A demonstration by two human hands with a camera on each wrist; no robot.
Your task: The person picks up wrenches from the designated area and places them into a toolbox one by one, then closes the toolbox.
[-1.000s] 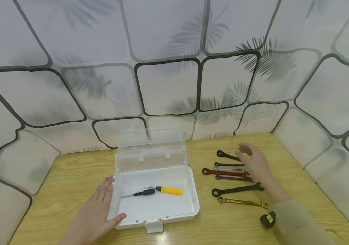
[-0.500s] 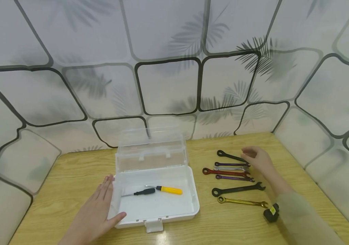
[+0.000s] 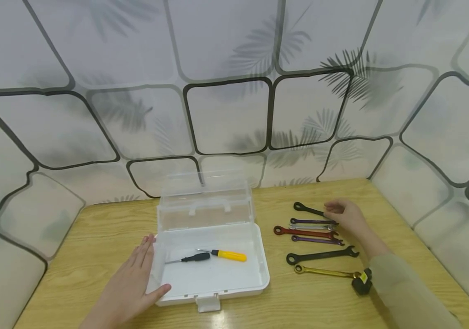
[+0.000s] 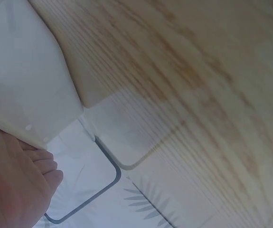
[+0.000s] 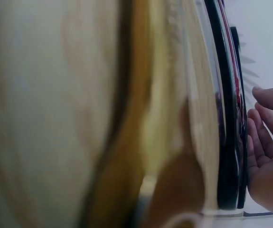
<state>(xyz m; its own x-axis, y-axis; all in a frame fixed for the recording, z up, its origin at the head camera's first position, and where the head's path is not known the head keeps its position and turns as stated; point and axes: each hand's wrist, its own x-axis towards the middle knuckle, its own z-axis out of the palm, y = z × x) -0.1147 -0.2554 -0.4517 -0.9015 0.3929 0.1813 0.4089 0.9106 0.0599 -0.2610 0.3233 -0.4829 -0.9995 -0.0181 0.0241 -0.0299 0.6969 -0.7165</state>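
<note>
My right hand (image 3: 347, 218) has its thumb and fingertips at the right end of the far black ratcheting wrench (image 3: 308, 209), pinching it there. Nearer me lie several other wrenches: a dark purple one, a silver one, a red one (image 3: 304, 232), a purple one (image 3: 317, 240), a large black one (image 3: 322, 255) and a gold one (image 3: 325, 271). My left hand (image 3: 133, 274) rests with straight fingers along the left side of a white toolbox (image 3: 214, 282), thumb over its front corner. Inside lie a black screwdriver (image 3: 195, 257) and a yellow-handled screwdriver (image 3: 230, 255).
The toolbox's clear lid (image 3: 205, 214) stands raised at the back, near the patterned wall covering (image 3: 226, 119). A small black device (image 3: 362, 282) with a yellow label sits by the right sleeve (image 3: 403, 288). Everything stands on a wood-grain table (image 3: 94, 237).
My right hand has come down and in over the far black wrench's end, its fingers drawing together. The black device has shifted along with the arm. My left hand and the toolbox stay put.
</note>
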